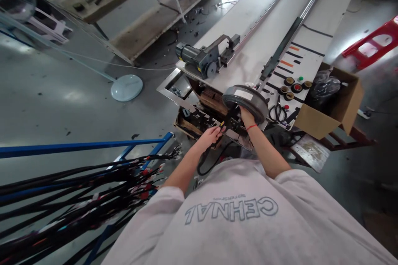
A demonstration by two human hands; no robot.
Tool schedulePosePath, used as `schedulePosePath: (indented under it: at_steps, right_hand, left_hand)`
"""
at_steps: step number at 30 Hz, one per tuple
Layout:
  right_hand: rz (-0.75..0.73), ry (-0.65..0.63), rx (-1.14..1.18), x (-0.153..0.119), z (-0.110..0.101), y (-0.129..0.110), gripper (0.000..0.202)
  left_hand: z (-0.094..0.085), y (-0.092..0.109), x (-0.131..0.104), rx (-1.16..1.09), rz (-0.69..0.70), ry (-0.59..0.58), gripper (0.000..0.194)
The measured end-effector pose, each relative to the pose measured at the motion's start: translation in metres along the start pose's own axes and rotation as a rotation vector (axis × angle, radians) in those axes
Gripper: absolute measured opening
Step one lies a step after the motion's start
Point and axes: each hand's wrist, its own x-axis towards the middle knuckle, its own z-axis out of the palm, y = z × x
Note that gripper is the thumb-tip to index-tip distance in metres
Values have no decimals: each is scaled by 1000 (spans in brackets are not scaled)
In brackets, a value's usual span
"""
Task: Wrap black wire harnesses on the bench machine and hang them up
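My left hand (pixel 212 136) is closed at the table's near edge, its fingers pinched on a dark piece with a yellow mark (pixel 222 124); its exact kind is too small to make out. My right hand (pixel 246 116), with a red string on the wrist, reaches under the rim of a round grey reel-like machine part (pixel 263 105) with a white label. That rim hides the right fingers, so their grip does not show. Below my left hand a black cable (pixel 207 173) hangs in a loop. Black machine parts (pixel 233 122) lie between the two hands.
On the long white table (pixel 239 70) are a motor unit (pixel 202 58), tape rolls (pixel 289 80) and black scissors (pixel 277 112). To the right stands an open cardboard box (pixel 351 99). Bundled black cables (pixel 102 190) hang on a blue rack (pixel 87 147) at left.
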Motion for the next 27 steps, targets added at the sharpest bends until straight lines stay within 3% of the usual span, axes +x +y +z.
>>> schedulePosePath:
  at_steps: [3,7,13,19,23,27]
  right_hand:
    - [-171,-16,-383,-21,-7,6,21]
    - [-237,-85,-855,-29,-12,14,13]
    - [-378,-207,-679,-23,-28,18,8]
    - [-325,-205,-680,-36,-34,17,14]
    - [-465,-268,-721,-35,-28,6,12]
    - [-591,-395,-811,-26,-24,-7,25]
  left_hand:
    - [8,19,34,258,215,124,36]
    - [12,23,45,561,379,220,34]
    - [9,15,29,693,411,236,35]
    - [9,8,23,736,445,200,33]
    - [11,-6,26,780,441,169,31]
    - [18,-17,31,791,438,162,30]
